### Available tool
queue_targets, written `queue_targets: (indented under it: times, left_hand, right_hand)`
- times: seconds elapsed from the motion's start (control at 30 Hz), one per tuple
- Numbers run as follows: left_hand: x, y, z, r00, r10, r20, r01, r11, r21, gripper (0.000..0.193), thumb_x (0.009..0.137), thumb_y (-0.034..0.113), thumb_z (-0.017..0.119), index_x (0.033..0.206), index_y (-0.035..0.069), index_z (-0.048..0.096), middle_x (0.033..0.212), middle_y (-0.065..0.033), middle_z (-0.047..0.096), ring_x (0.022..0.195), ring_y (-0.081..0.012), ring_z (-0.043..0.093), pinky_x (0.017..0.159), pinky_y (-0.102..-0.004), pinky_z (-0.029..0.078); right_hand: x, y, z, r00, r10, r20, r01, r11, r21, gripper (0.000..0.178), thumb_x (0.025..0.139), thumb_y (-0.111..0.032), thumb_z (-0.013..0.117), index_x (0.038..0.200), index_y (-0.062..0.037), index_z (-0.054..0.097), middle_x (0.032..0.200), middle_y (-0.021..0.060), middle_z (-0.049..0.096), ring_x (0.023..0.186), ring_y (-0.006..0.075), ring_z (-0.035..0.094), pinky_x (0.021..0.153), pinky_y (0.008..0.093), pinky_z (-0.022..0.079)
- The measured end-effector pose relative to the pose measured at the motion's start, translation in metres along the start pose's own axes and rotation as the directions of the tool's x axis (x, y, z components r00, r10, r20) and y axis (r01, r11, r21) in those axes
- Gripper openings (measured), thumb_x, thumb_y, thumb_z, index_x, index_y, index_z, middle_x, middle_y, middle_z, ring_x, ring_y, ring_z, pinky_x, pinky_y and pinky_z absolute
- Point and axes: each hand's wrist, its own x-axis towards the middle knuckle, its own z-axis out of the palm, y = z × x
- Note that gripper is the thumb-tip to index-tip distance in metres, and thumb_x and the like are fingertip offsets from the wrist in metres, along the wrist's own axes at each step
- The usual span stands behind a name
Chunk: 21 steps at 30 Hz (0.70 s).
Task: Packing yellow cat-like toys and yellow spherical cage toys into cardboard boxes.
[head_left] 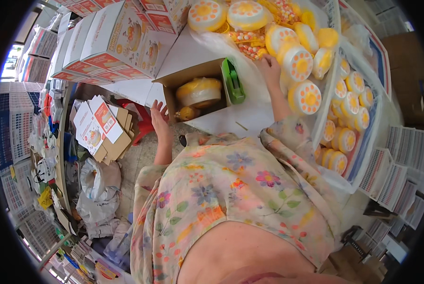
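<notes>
An open cardboard box (164, 81) lies on the white table in front of me. Inside it are a yellow-and-white round item (200, 92) in clear plastic and a small brownish-orange ball (188, 113). My left hand (160, 120) is at the box's left side, fingers spread, holding nothing. My right hand (270, 71) reaches into the pile at the upper right, its fingers curled by a yellow net bag of small orange and white pieces (249, 49). What its fingertips pinch, if anything, is hidden. Beside them are several yellow-and-white round items with orange dot patterns (297, 62).
A green tape dispenser (234, 80) stands against the box's right side. Stacked white-and-red printed cartons (112, 42) fill the upper left. Flattened cardboard pieces and printed sheets (103, 125) lie at left. To the right, a clear plastic-lined crate (351, 182) holds more round items.
</notes>
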Motion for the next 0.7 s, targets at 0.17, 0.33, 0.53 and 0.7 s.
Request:
queue_targets:
  times: [0.17, 0.33, 0.53, 0.7]
  left_hand:
    - [-0.005, 0.006, -0.008, 0.997, 0.013, -0.081, -0.003, 0.992, 0.125, 0.054, 0.098, 0.044, 0.034, 0.134, 0.003, 0.036, 0.126, -0.0133, 0.048, 0.104, -0.0202, 0.055, 0.085, -0.0302, 0.045]
    - [-0.025, 0.009, -0.013, 0.992, -0.007, -0.123, 0.032, 0.979, 0.199, 0.047, 0.098, 0.039, 0.037, 0.127, 0.002, 0.041, 0.118, -0.0107, 0.053, 0.095, -0.015, 0.058, 0.077, -0.0266, 0.047]
    - [-0.038, 0.005, -0.013, 0.985, -0.018, -0.169, 0.053, 0.976, 0.209, 0.04, 0.099, 0.034, 0.039, 0.123, 0.003, 0.045, 0.112, -0.0079, 0.056, 0.093, -0.0131, 0.057, 0.076, -0.0271, 0.048]
    - [-0.048, 0.01, -0.009, 0.984, -0.036, -0.172, 0.076, 0.97, 0.232, 0.033, 0.098, 0.028, 0.043, 0.118, 0.004, 0.05, 0.106, -0.0061, 0.058, 0.09, -0.0127, 0.058, 0.075, -0.026, 0.048]
  right_hand:
    - [0.046, 0.032, 0.026, 0.972, 0.182, 0.146, -0.171, 0.981, -0.089, 0.023, 0.084, -0.012, 0.057, 0.104, 0.0, 0.063, 0.093, 0.0114, 0.066, 0.084, 0.0188, 0.063, 0.077, 0.0299, 0.048]
    - [0.083, 0.02, 0.082, 0.946, 0.036, 0.323, 0.019, 0.986, -0.165, 0.025, 0.083, -0.013, 0.056, 0.105, -0.0022, 0.064, 0.099, 0.0148, 0.066, 0.088, 0.0266, 0.063, 0.079, 0.0338, 0.049]
    - [0.124, 0.012, 0.156, 0.815, -0.194, 0.546, 0.389, 0.882, -0.266, 0.026, 0.084, -0.014, 0.051, 0.103, -0.004, 0.065, 0.102, 0.0175, 0.064, 0.092, 0.0348, 0.061, 0.081, 0.0411, 0.048]
    - [0.134, 0.029, 0.185, 0.595, 0.169, 0.786, 0.511, 0.675, -0.532, 0.029, 0.081, -0.017, 0.054, 0.104, -0.004, 0.064, 0.102, 0.0196, 0.063, 0.1, 0.0331, 0.059, 0.084, 0.0443, 0.046]
